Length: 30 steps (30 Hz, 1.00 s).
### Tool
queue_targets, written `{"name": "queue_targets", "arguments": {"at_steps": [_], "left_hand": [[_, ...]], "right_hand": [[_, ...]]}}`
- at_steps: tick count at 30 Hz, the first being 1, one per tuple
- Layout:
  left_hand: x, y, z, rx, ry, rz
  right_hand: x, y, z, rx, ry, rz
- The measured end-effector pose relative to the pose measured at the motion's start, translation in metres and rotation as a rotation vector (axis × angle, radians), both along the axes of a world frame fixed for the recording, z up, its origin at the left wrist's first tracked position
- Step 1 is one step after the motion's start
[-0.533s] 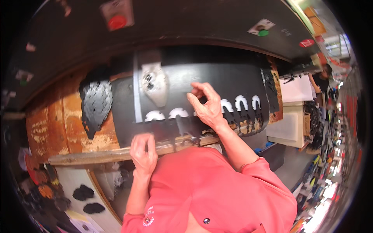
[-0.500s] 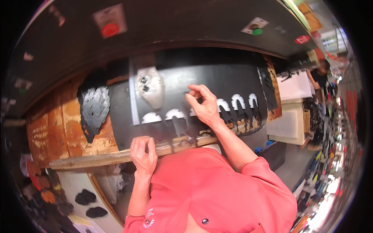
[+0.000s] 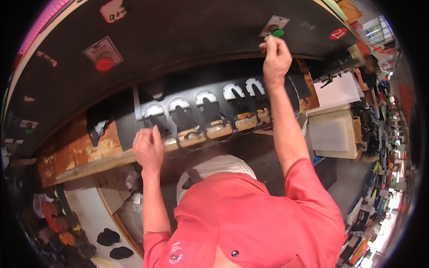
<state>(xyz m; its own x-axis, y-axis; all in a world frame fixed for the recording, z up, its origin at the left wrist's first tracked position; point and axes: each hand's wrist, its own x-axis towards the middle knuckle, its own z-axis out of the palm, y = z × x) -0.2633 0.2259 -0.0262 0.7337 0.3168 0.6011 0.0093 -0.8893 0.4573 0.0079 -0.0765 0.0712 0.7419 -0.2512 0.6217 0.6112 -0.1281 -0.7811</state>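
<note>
My right hand [image 3: 276,61] is raised at the dark machine panel, fingers curled together, its fingertips just below a green push button [image 3: 277,33]. Whether they touch the button I cannot tell. At the front edge of the bench, my left hand [image 3: 149,149] rests beside the wooden rail [image 3: 100,162], thumb apart from the fingers and nothing seen in it. Several black pieces with white U-shaped tops [image 3: 205,97] lie in a row on the black board [image 3: 127,134], their dark lower ends reaching over the front edge.
A red push button [image 3: 104,64] sits on the dark panel [image 3: 178,35] to the left. Dark cut material [image 3: 97,127] lies on the worn wooden bench [image 3: 67,156]. White boxes [image 3: 333,127] stand at the right. Black pieces [image 3: 108,237] lie on a pale surface at lower left.
My right hand has risen from above the black board to the green button. My left hand has shifted slightly left and up. The pale tapered piece on the board is now mostly hidden under the panel.
</note>
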Motion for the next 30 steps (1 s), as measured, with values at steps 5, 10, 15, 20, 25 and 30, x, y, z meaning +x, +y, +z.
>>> {"name": "queue_targets", "arguments": {"at_steps": [5,10,15,20,25,30], "left_hand": [[-0.001,0.0,-0.003,0.025,-0.003,0.028],[0.001,-0.002,0.0,0.034,0.005,0.029],[0.002,-0.004,0.004,0.006,0.032,0.051],[0.0,-0.003,0.002,-0.026,0.061,0.071],[0.001,-0.002,0.003,-0.008,-0.014,0.025],[-0.001,-0.005,0.008,-0.015,0.092,0.061]], "right_hand": [[-0.013,-0.027,-0.014,-0.13,0.136,0.085],[-0.077,-0.026,-0.088,-0.196,0.373,0.084],[-0.081,-0.021,-0.118,-0.281,0.285,0.1],[-0.08,-0.023,-0.116,-0.343,0.354,0.108],[-0.082,-0.029,-0.121,-0.34,0.35,0.131],[-0.079,-0.037,-0.122,-0.338,0.433,0.167]]}}
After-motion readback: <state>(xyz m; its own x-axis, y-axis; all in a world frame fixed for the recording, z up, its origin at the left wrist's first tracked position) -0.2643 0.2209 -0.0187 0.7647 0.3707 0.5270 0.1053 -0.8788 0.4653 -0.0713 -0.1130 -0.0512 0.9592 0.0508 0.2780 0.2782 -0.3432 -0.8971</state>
